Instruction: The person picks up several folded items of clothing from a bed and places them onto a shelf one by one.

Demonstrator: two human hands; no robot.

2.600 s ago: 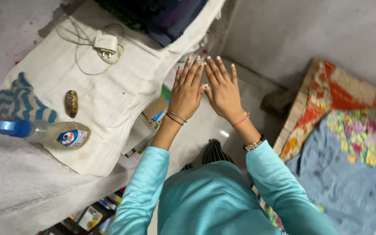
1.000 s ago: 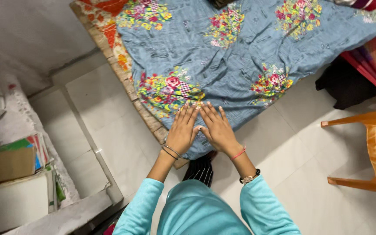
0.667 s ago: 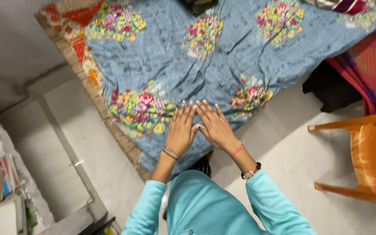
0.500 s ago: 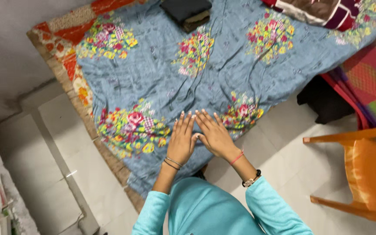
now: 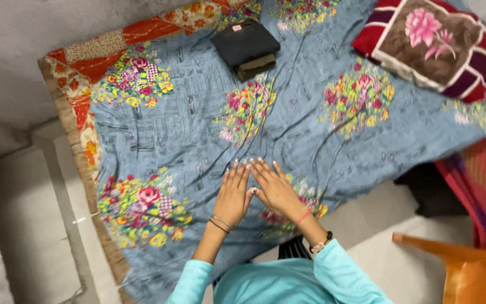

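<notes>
both hands are held flat and empty, fingers spread, left hand and right hand with thumbs meeting, over the near edge of the blue floral bedsheet. the folded dark clothes lie straight ahead near the far edge, about equally near both hands.
</notes>
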